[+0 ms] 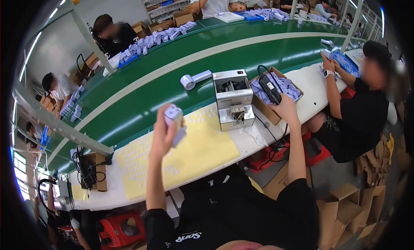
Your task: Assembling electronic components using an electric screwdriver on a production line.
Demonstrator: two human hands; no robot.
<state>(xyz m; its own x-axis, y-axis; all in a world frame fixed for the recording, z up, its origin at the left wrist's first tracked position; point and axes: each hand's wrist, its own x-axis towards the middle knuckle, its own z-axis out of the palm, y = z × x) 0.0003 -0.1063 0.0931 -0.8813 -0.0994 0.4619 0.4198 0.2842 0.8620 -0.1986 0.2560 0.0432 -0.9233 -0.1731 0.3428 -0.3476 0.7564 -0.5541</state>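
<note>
My left hand [161,135] is closed around a lilac plastic device [174,114] with a boxy end, raised over a yellow sheet [202,146] on the white bench. The device is slightly blurred. My right hand [285,107] grips a black corded device [270,89] with a pale label, held above an open cardboard box [297,84] of lilac plastic parts [286,87]. Between my hands stands a silver metal machine [233,95] with an open top. Rows of small pale stickers or pieces, too small to tell, lie on the yellow sheet.
Beyond the bench runs a green conveyor [146,95], with a lilac handheld device [196,79] lying on it. A cardboard box of black cables [92,172] stands at left. Black cords [276,148] hang near the bench edge. A co-worker [366,103] sits close at right.
</note>
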